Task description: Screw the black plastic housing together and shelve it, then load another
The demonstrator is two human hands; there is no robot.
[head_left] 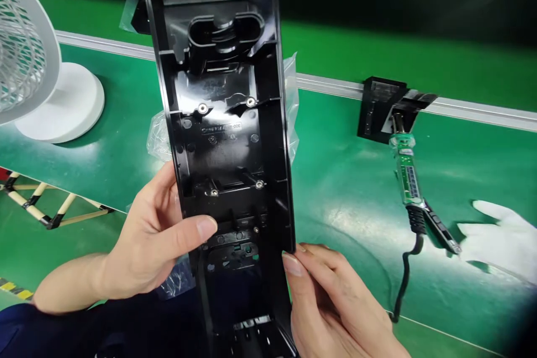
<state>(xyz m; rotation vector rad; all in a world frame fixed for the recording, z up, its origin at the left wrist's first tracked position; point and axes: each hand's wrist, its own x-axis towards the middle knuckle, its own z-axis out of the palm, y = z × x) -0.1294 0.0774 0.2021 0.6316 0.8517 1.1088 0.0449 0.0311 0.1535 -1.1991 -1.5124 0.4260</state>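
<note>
— Black plastic housing (229, 140) stands nearly upright in front of us, its open inner side facing us, with ribs and silver screws (250, 102) showing inside. Where do we have hold of it?

— We grip it low down, at both long edges. Our left hand (155, 235) wraps the left edge, thumb (197, 229) lying across the inner face, fingers behind and out of sight. Our right hand (331, 296) pinches the lower right edge with its fingertips (291, 263). Both hands are closed on the housing; neither is loose.

— And what lies around it?

— Behind it we see crumpled clear plastic wrapping (159, 134) on the green conveyor belt (335, 179). At far left stands a white desk fan (37, 84) on its round base. To the right an electric screwdriver (409, 179) with a clear green body hangs tip-up from a black holder (380, 106) on the aluminium rail (482, 109), its coiled cord (403, 285) trailing down to the belt.

— Anyone else?

— A white-gloved hand (503, 240) rests flat on the belt at far right, just beside the screwdriver's dark grip; we cannot tell whether they touch
</note>
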